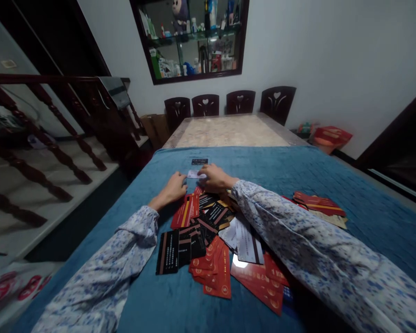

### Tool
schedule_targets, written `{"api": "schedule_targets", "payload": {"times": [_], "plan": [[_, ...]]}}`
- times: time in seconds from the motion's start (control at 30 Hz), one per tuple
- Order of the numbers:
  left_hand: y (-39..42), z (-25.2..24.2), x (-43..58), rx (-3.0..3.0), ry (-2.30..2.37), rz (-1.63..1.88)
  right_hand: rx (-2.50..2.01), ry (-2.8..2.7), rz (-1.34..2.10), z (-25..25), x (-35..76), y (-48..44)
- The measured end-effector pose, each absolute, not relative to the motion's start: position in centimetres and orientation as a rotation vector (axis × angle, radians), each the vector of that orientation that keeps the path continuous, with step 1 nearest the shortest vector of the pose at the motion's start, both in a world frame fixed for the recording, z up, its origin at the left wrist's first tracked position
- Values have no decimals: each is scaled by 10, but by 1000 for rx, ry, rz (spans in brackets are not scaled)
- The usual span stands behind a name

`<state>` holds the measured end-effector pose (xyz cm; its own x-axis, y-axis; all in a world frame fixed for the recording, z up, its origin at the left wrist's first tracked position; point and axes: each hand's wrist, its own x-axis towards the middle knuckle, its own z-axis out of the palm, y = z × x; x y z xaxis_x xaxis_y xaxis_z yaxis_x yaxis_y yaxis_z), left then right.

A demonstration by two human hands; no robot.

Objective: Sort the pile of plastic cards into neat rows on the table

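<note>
A white card [193,174] lies on the blue cloth, below a black card [199,162] with pale print. The fingers of my right hand [215,178] pinch the white card's right end and hide part of it. At the card's left edge, my left hand [173,187] has bent fingers slightly apart, with nothing visible in them. Close in front of both hands spreads a loose pile of overlapping cards: black striped cards [168,252], red cards [225,270] and white cards [247,240]. My right forearm covers some of the pile.
More red cards [319,203] lie right of my right forearm. The blue cloth [142,291] covers the near part of a long table [229,132], with dark chairs [241,101] behind it. A railing [48,106] stands left; a plastic bag [17,291] sits lower left.
</note>
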<state>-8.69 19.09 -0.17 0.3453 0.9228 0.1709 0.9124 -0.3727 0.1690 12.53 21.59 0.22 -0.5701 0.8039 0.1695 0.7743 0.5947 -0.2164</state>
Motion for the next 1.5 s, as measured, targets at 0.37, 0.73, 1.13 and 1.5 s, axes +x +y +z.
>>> {"api": "schedule_targets", "payload": {"times": [0.37,0.73,1.13,1.5], "plan": [[60,14,-86,2575,1920,104,-752,-2893,95,6,103,146],[59,10,-55,2609,1778,125,-866,-2815,16,7,140,134],[79,8,-39,2586,1360,367,-838,-2740,268,0,180,130],[84,32,-50,2374,1318,546,-740,-2574,287,-1,184,132]]}}
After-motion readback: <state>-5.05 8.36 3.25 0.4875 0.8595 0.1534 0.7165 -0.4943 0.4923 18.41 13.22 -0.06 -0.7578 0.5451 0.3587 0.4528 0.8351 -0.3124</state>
